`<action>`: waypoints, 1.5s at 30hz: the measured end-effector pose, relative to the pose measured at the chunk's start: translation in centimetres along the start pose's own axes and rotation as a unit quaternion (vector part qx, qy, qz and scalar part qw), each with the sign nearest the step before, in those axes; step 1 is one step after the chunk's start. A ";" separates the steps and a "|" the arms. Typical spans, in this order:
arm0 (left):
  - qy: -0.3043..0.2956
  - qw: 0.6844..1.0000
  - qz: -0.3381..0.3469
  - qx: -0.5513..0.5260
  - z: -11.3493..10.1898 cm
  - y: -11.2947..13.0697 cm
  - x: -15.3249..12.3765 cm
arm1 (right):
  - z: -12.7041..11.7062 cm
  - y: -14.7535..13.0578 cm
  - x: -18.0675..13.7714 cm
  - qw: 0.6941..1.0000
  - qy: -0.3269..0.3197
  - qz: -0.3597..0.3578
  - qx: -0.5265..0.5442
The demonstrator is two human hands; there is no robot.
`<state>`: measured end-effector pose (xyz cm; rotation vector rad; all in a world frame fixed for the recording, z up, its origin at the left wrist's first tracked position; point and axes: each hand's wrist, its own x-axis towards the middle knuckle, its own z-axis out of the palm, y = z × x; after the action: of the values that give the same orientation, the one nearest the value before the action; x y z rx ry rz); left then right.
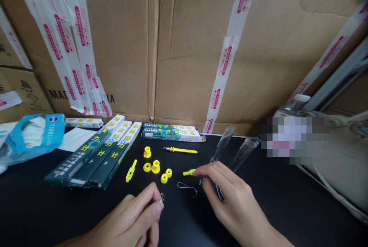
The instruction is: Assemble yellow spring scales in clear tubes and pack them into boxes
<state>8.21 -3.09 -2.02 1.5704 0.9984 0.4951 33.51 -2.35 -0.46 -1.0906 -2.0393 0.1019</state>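
My left hand (138,212), at the lower centre, is closed with thumb and forefinger pinching a small metal loop (162,197); whatever it connects to is hidden by the fingers. To the right, my right hand (227,193) reaches over the table with thumb and forefinger apart. Its forefinger tip touches a yellow plastic strip (188,172) on the black surface. A small shiny metal piece (201,181) lies by the thumb. Between the hands is a bent wire hook (186,188). Clear plastic tubes (222,143) lie behind the right hand, partly covered by it.
Several yellow caps and rings (155,167), a flat yellow piece (131,171) and a yellow rod with a metal tip (181,150) lie ahead. Green-and-white boxes (99,158) are at left, others (172,134) at the back. A blue plastic packet (43,135) and cardboard (186,47) border the table.
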 end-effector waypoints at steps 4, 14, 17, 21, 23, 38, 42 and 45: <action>-0.021 0.999 0.008 -0.033 0.1 -0.4 0.2 | 1.4 -0.7 -0.7 0.994 0.012 -0.072 0.085; -0.014 1.000 0.021 -0.015 0.1 0.5 -0.5 | 2.7 -1.4 -0.8 0.984 -0.068 -0.091 0.141; -0.017 0.999 0.031 -0.026 0.1 -0.1 0.1 | 2.5 -1.5 -0.7 0.984 -0.069 -0.086 0.141; -0.015 0.996 0.054 -0.067 0.2 -0.8 1.1 | 2.4 -1.6 -0.6 0.981 -0.080 -0.101 0.148; -0.016 0.995 0.060 -0.073 0.3 -0.9 1.3 | 2.5 -1.6 -0.6 0.980 -0.083 -0.104 0.151; -0.017 0.997 0.027 -0.068 0.1 0.0 0.3 | 2.4 -1.6 -0.8 0.979 -0.094 -0.126 0.126; -0.016 0.997 0.037 -0.070 0.1 -0.1 0.4 | 2.6 -1.4 -0.7 0.974 -0.115 -0.156 0.116; -0.015 0.995 0.031 -0.099 0.0 -0.2 0.5 | 2.7 -1.3 -0.8 0.971 -0.112 -0.179 0.110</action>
<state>8.44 -2.70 -2.34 1.4299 0.8534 0.5930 31.08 -3.03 -2.24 -0.5851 -2.3295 0.2686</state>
